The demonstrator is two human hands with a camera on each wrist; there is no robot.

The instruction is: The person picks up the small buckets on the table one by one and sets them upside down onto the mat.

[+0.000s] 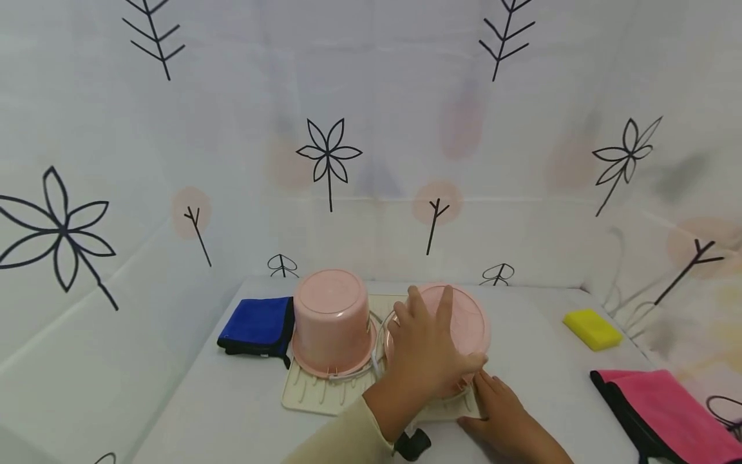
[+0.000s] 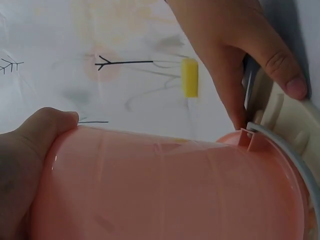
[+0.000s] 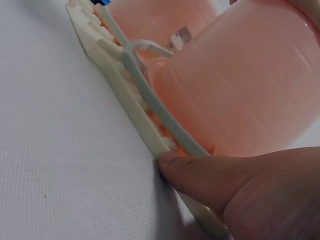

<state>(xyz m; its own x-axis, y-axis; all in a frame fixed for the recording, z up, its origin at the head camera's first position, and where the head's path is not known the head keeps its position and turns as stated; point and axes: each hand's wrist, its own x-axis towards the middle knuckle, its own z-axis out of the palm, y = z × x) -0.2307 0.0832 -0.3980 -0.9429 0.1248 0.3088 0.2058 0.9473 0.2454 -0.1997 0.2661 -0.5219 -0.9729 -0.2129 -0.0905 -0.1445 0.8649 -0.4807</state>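
Observation:
A pink bucket stands upside down on the right part of a cream ribbed drying tray, its light grey handle hanging along the rim. My left hand grips the upturned base from above, fingers spread across it and thumb over the near edge. At the tray's right corner, my right hand holds the edge. Its thumb lies along the near side in the right wrist view, while its fingers reach down beside the bucket rim in the left wrist view. A second pink bucket sits inverted on the tray's left part.
Left of the tray lies a folded blue cloth with black trim. A yellow sponge is at the table's right edge, and a pink cloth with black trim lies nearer. A patterned white curtain surrounds the white table.

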